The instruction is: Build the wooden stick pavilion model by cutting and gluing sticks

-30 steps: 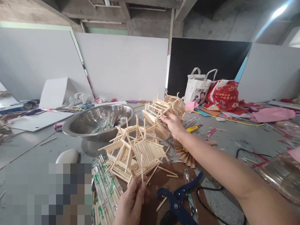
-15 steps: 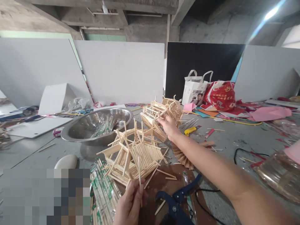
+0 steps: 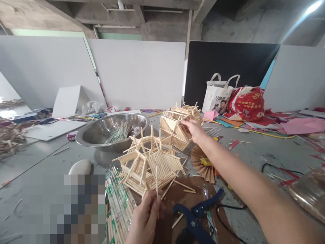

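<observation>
My left hand (image 3: 148,211) pinches a short wooden stick (image 3: 157,181) that points upward, at the near side of a roof-shaped model (image 3: 164,162) built from wooden sticks. Farther back, my right hand (image 3: 194,130) is closed on the near edge of a second stick-built frame (image 3: 175,127), which has open bars on top and slatted sides. Its fingertips are partly hidden. Behind that frame, more stick work (image 3: 189,110) shows, and whether the two are joined I cannot tell. Wrapped chopsticks (image 3: 119,200) lie in a bundle left of my left hand.
A steel basin (image 3: 88,144) holding wrapped sticks stands at back left. Blue cutters (image 3: 194,220) lie on a brown board (image 3: 165,227) in front. Under my right arm sit a pleated brown paper fan (image 3: 200,161) and a yellow-handled tool. Bags (image 3: 247,103) stand at the back right.
The rear stick frame has turned under my right hand, so its slatted side faces me more. My left hand keeps the same pinch on the stick. The camera view has shifted slightly.
</observation>
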Demonstrator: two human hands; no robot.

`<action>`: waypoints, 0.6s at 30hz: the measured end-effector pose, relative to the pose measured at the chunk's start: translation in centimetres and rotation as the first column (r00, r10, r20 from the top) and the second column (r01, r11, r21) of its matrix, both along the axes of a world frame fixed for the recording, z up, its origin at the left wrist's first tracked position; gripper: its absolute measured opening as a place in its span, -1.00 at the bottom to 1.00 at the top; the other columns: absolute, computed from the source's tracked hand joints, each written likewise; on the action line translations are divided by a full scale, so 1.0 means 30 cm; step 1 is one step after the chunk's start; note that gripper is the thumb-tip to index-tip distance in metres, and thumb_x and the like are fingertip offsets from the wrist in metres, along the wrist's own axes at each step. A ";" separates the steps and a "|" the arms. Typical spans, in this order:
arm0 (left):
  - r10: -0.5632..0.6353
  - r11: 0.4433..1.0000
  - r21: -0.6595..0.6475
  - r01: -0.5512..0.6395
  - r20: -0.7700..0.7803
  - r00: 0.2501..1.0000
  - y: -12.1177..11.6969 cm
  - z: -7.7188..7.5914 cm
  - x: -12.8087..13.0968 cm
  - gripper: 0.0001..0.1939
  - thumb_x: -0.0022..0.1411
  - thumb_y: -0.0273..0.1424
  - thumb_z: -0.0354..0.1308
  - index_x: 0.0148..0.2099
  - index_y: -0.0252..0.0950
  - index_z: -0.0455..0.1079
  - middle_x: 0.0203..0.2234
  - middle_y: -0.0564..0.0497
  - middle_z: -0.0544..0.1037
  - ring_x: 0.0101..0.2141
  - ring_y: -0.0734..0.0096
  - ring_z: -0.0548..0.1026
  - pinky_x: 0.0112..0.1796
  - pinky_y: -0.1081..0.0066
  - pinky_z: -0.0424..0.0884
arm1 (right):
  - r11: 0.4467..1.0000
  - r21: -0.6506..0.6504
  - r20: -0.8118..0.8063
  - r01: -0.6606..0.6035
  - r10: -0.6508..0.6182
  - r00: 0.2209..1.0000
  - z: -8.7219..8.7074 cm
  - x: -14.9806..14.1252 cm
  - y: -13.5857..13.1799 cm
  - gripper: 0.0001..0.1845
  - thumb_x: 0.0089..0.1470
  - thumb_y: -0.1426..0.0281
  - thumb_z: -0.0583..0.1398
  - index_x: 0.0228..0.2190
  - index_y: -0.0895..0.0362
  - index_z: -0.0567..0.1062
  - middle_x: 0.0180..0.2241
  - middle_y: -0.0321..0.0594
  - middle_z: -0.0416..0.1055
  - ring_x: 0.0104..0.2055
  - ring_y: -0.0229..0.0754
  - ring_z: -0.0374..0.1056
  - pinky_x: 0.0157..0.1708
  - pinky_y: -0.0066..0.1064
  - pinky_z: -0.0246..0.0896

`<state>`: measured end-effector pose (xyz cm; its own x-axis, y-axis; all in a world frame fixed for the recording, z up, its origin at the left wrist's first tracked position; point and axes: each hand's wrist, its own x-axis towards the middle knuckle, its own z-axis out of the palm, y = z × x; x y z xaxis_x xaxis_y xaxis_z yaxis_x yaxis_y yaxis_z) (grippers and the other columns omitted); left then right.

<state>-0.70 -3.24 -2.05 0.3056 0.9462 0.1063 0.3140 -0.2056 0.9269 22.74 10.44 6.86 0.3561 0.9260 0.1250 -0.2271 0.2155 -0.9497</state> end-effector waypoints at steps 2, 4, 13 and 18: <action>-0.035 0.999 -0.009 0.035 -0.014 0.999 0.003 -0.011 -0.004 -0.78 0.15 -0.27 -0.13 -0.28 -0.26 0.24 -0.60 0.10 0.37 -0.57 0.52 0.34 -0.51 0.54 0.27 | 1.000 0.002 -0.011 -0.001 0.001 1.000 -0.006 0.018 0.003 -0.94 -0.31 0.41 0.19 -0.61 0.09 0.38 -0.67 -0.39 0.38 -0.58 -0.24 0.32 -0.53 -0.41 0.21; -0.054 0.999 -0.007 0.054 -0.028 0.998 0.004 -0.020 -0.008 -0.79 0.16 -0.28 -0.15 -0.26 -0.25 0.23 -0.60 0.10 0.37 -0.57 0.52 0.34 -0.50 0.54 0.26 | 1.000 0.011 -0.022 -0.001 0.001 1.000 -0.011 0.032 0.001 -0.94 -0.32 0.42 0.19 -0.62 0.10 0.39 -0.66 -0.39 0.40 -0.58 -0.24 0.32 -0.52 -0.41 0.22; -0.049 0.998 0.039 0.053 -0.097 0.994 -0.001 -0.027 -0.010 -0.78 0.18 -0.29 -0.16 -0.38 -0.26 0.22 -0.59 0.09 0.37 -0.53 0.54 0.34 -0.46 0.56 0.24 | 0.998 0.058 -0.067 0.000 0.003 0.998 -0.019 0.068 -0.030 -0.92 -0.33 0.45 0.20 -0.59 0.12 0.43 -0.62 -0.40 0.43 -0.55 -0.28 0.34 -0.47 -0.44 0.23; -0.058 0.997 0.043 0.061 -0.085 0.995 -0.003 -0.025 -0.011 -0.79 0.18 -0.30 -0.17 -0.29 -0.26 0.25 -0.58 0.09 0.39 -0.53 0.52 0.36 -0.45 0.55 0.26 | 0.998 0.062 -0.096 -0.010 0.016 0.995 -0.027 0.081 -0.033 -0.92 -0.34 0.45 0.20 -0.60 0.13 0.43 -0.61 -0.39 0.44 -0.53 -0.26 0.36 -0.45 -0.42 0.24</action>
<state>-1.03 -3.33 -2.78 0.3709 0.9209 0.1202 0.3763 -0.2673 0.8871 25.17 9.47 6.06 0.3569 0.9224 0.1477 -0.3200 0.2692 -0.9083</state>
